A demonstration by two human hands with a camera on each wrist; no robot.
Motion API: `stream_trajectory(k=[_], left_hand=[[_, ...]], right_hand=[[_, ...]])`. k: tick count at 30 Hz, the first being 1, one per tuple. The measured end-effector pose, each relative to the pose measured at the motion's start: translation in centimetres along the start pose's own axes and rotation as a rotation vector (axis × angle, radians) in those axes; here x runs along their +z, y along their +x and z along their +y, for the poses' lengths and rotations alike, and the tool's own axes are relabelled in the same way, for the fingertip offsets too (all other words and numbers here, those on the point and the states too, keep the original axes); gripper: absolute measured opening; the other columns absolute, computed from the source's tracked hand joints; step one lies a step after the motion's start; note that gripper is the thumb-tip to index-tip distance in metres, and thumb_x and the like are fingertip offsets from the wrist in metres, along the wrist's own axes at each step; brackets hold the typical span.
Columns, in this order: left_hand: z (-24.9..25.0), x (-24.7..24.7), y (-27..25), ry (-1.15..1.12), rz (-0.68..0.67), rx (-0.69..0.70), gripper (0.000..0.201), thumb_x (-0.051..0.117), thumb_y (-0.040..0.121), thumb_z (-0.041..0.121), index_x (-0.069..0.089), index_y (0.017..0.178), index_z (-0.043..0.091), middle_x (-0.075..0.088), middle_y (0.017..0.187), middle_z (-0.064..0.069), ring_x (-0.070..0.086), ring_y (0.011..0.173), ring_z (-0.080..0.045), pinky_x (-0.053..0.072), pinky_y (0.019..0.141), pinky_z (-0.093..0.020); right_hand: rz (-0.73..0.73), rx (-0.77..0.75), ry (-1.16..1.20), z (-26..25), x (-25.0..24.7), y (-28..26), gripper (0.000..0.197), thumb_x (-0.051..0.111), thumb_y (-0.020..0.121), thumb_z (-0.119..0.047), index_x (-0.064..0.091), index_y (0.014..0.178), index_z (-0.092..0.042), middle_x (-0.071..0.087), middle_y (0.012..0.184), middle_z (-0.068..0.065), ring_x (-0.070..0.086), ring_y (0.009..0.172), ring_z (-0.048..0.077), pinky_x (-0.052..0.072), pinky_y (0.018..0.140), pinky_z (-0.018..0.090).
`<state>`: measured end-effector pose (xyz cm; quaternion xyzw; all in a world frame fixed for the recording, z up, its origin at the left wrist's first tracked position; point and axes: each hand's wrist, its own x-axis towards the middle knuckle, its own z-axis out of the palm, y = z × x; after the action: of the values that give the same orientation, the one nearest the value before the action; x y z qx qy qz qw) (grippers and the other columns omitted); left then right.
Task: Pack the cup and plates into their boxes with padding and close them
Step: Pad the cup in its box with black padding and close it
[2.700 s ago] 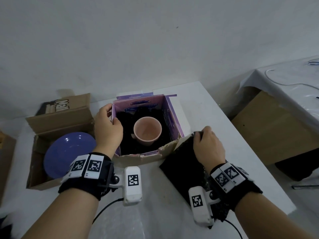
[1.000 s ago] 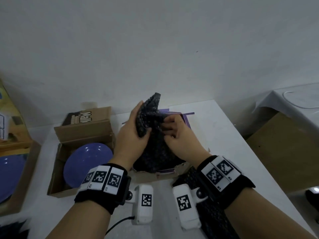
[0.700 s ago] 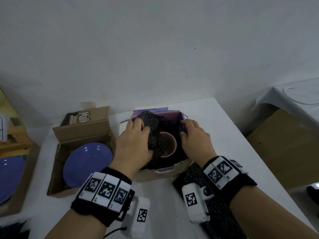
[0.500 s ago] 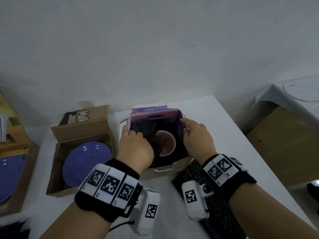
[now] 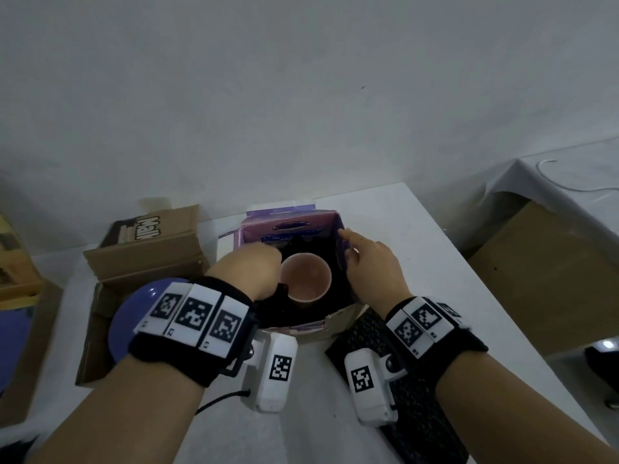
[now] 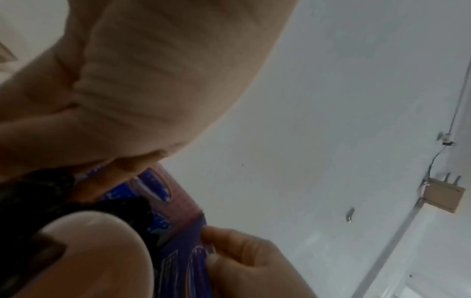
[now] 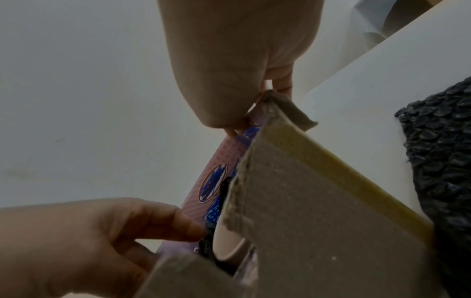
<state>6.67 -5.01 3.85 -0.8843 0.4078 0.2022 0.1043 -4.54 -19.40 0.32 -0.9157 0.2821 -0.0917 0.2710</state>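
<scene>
— Pink, that cup (image 5: 306, 277): where is it sitting?

— It is standing upright inside the purple box (image 5: 291, 226), in the middle of the white bench (image 5: 418, 236), with black bubble wrap (image 5: 268, 309) lying around it in the box.

— What is the left hand (image 5: 248, 272) doing?

— It is reaching down into the box at the cup's left side. From the left wrist camera its fingers (image 6: 122, 167) are bending down against the black wrap by the far wall; whether they are pinching the wrap I cannot tell, since the palm is hiding the tips.

— And the right hand (image 5: 371, 269)?

— It is holding the box's right wall. Thumb and fingers (image 6: 229, 242) are pinching the top edge of that wall, the thumb lying on the inside, as the left wrist view shows.

— Anything else on the bench?

— A second sheet of black bubble wrap (image 5: 412, 396) is lying flat under the right forearm, just beside the purple box. To the left, a brown cardboard box (image 5: 147, 259) is standing open with a blue plate (image 5: 125, 323) lying in it, partly hidden by the left wristband. Another blue plate (image 5: 13, 343) is showing at the far left edge, in a further box.
</scene>
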Motion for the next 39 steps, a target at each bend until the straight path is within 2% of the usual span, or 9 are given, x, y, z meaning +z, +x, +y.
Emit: stream_trajectory(k=[3, 6, 11, 18, 23, 30, 34, 36, 39], left_hand=[[-0.7, -0.5, 0.0, 0.029, 0.109, -0.072, 0.033, 0.054, 0.085, 0.002, 0.061, 0.117, 0.009, 0.060, 0.117, -0.013, 0.056, 0.109, -0.028, 0.045, 0.091, -0.035], [-0.2, 1.1, -0.3, 0.202, 0.178, -0.113, 0.025, 0.052, 0.088, 0.016, 0.065, 0.110, 0.020, 0.061, 0.116, -0.007, 0.043, 0.119, -0.028, 0.030, 0.101, -0.039], [-0.1, 4.0, -0.2, 0.254, 0.277, -0.082, 0.028, 0.045, 0.089, 0.021, 0.068, 0.105, 0.021, 0.066, 0.104, 0.000, 0.039, 0.117, -0.027, 0.019, 0.109, -0.046], [-1.6, 3.8, 0.4, 0.164, 0.225, -0.024, 0.058, 0.064, 0.072, 0.042, 0.050, 0.124, 0.019, 0.053, 0.127, 0.001, 0.024, 0.134, -0.025, 0.007, 0.113, -0.057], [-0.6, 5.0, 0.8, 0.295, 0.276, -0.071, 0.032, 0.054, 0.082, 0.038, 0.065, 0.111, 0.028, 0.065, 0.113, 0.007, 0.027, 0.132, -0.028, 0.005, 0.112, -0.061], [-2.8, 5.1, 1.7, -0.132, 0.261, 0.085, 0.053, 0.066, 0.071, 0.040, 0.057, 0.120, 0.022, 0.050, 0.129, 0.000, 0.024, 0.132, -0.024, 0.024, 0.110, -0.049], [-2.5, 5.2, 1.2, -0.492, 0.631, 0.025, 0.041, 0.063, 0.072, 0.012, 0.056, 0.112, 0.018, 0.053, 0.118, -0.007, 0.033, 0.122, -0.028, 0.030, 0.101, -0.034], [-1.7, 5.8, 0.8, -0.516, 0.761, -0.030, 0.044, 0.060, 0.073, 0.006, 0.052, 0.116, 0.014, 0.049, 0.122, -0.010, 0.031, 0.123, -0.031, 0.026, 0.100, -0.032], [-0.9, 6.4, 0.8, -0.599, 0.790, -0.091, 0.058, 0.058, 0.076, 0.001, 0.041, 0.131, 0.007, 0.036, 0.134, -0.017, 0.030, 0.128, -0.034, 0.024, 0.107, -0.035]], right_hand=[[0.001, 0.000, -0.003, 0.0, 0.1, 0.0, 0.045, 0.040, 0.096, -0.011, 0.046, 0.139, -0.023, 0.065, 0.117, 0.011, 0.053, 0.110, 0.031, 0.042, 0.084, 0.033], [-0.009, -0.012, -0.002, 0.1, 0.1, 0.0, 0.045, 0.039, 0.096, -0.011, 0.044, 0.139, -0.023, 0.066, 0.114, 0.012, 0.053, 0.107, 0.031, 0.042, 0.082, 0.033], [-0.007, -0.018, 0.001, 0.2, 0.1, -0.1, 0.046, 0.038, 0.097, -0.011, 0.043, 0.140, -0.024, 0.066, 0.110, 0.012, 0.053, 0.105, 0.030, 0.041, 0.080, 0.032], [0.013, -0.027, 0.005, 0.5, 0.5, 0.0, 0.046, 0.038, 0.097, -0.012, 0.042, 0.141, -0.025, 0.067, 0.110, 0.012, 0.053, 0.105, 0.029, 0.040, 0.079, 0.030], [0.003, -0.027, 0.004, 0.6, 0.8, -0.1, 0.046, 0.038, 0.097, -0.012, 0.041, 0.141, -0.026, 0.067, 0.106, 0.011, 0.052, 0.102, 0.027, 0.035, 0.075, 0.028], [0.045, 0.034, 0.273, 1.3, -0.9, -0.5, 0.040, 0.043, 0.098, -0.033, 0.040, 0.138, -0.033, 0.064, 0.112, -0.001, 0.063, 0.099, 0.021, 0.045, 0.087, 0.031], [0.166, 0.192, 0.308, 2.6, -0.9, -1.8, 0.023, 0.034, 0.100, -0.027, 0.047, 0.116, -0.015, 0.063, 0.089, 0.007, 0.061, 0.085, 0.032, 0.045, 0.073, 0.036], [0.109, 0.291, 0.261, 3.5, -0.6, -3.0, 0.020, 0.033, 0.100, -0.021, 0.045, 0.112, -0.010, 0.057, 0.084, 0.008, 0.058, 0.083, 0.032, 0.037, 0.068, 0.032], [-0.112, 0.342, 0.049, 5.2, 0.5, -4.9, 0.018, 0.042, 0.096, -0.016, 0.049, 0.109, -0.006, 0.059, 0.097, 0.013, 0.057, 0.092, 0.031, 0.038, 0.072, 0.031]])
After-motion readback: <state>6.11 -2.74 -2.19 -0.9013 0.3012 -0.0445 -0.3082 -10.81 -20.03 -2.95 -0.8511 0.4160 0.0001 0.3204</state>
